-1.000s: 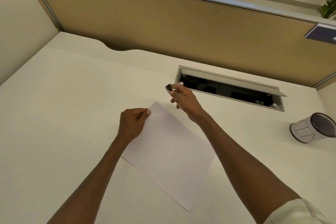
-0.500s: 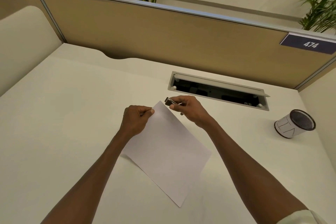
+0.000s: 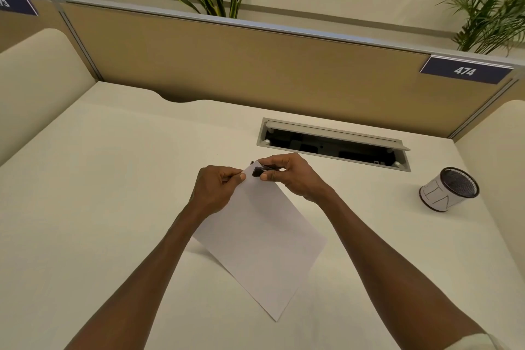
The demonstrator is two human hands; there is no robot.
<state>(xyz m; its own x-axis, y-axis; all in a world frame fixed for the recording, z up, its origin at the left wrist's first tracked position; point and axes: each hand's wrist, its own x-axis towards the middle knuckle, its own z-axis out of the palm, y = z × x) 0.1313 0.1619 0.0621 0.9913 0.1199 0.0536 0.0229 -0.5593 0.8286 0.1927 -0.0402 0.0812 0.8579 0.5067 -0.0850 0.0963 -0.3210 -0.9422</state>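
A white sheet of paper (image 3: 264,241) lies at an angle on the cream desk (image 3: 99,193), its far corner lifted. My left hand (image 3: 216,189) pinches the sheet's far left edge near that corner. My right hand (image 3: 289,176) pinches a small black binder clip (image 3: 259,171) that sits right at the paper's far corner. Whether the clip's jaws are over the paper edge is hard to tell.
An open cable tray (image 3: 335,143) is set into the desk just behind my hands. A mesh pen cup wrapped in white paper (image 3: 447,189) stands at the right. Tan partition panels (image 3: 227,65) close off the back and sides, with plants behind.
My right hand has brought the binder clip from near the cable tray down to the paper's far corner. My left hand has kept its pinch on the sheet, whose corner is raised.
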